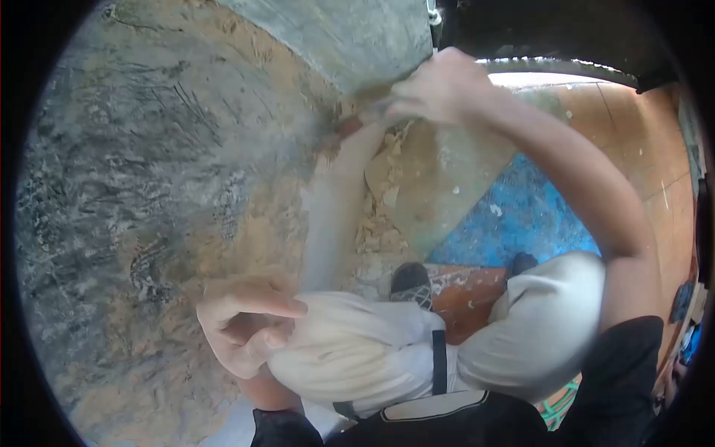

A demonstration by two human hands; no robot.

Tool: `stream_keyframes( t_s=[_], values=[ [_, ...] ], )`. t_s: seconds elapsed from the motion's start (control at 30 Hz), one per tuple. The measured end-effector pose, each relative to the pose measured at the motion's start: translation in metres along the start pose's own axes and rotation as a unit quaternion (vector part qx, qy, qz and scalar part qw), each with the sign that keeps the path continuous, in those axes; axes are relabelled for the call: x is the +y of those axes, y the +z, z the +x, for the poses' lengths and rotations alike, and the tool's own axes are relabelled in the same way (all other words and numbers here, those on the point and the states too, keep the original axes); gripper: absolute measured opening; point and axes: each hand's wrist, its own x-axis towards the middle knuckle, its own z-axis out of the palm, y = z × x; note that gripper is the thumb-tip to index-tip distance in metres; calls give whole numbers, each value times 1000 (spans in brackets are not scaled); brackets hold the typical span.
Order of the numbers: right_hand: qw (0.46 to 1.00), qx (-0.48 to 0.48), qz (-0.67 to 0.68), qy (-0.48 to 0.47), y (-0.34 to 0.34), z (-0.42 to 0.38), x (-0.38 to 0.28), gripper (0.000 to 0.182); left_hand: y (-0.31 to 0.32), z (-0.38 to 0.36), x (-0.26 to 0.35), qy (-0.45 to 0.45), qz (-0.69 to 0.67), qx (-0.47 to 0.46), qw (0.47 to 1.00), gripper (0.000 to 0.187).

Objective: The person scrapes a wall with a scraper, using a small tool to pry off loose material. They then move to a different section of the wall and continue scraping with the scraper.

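Note:
My right hand [439, 86] is closed around a hand tool [348, 127], reaching toward the wall's lower edge. Motion smears the tool; a short dark-red part shows, its kind unclear. Its far end points at the rough wall [171, 171], where bare brown and grey plaster is streaked with scratch marks. A hazy, dusty patch surrounds that end. Beside my left knee, my left hand [249, 324] hangs in front of the wall with loosely curled fingers, thumb and forefinger apart, nothing between them.
Broken plaster chips [380, 231] lie along the wall's foot. A dusty sheet [432, 179] and a blue sheet [514, 216] cover part of the tiled floor [625, 141]. A smooth grey panel [357, 37] stands ahead. Green hose-like coils [560, 408] lie behind my right leg.

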Motion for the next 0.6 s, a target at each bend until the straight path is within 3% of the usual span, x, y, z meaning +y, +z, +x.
stream_keyframes(
  t_s=[0.07,0.13,0.2,0.3,0.37,0.43,0.53,0.6],
  values=[
    [1000,18,-15,-17,-16,-5,-3,42,3,9,16,20,15,0,1000,25],
    [999,21,-27,-19,-7,-22,2,43,12,4,-14,56,-41,12,998,24],
    [996,67,50,-29,19,-25,-1,48,7,4,-11,44,-60,13,997,24],
    [992,13,106,-63,48,-32,29,42,10,8,-10,-23,-37,7,999,25],
    [989,-10,142,-33,76,-48,41,38,34,24,3,-74,212,-58,973,34],
    [985,-27,168,-1,84,-61,43,33,48,23,-2,27,311,-160,936,42],
    [976,-86,201,10,93,-73,32,28,71,33,3,31,319,-228,920,42],
    [974,-13,201,-106,104,-69,26,28,91,42,10,31,328,-302,894,43]
  ],
)
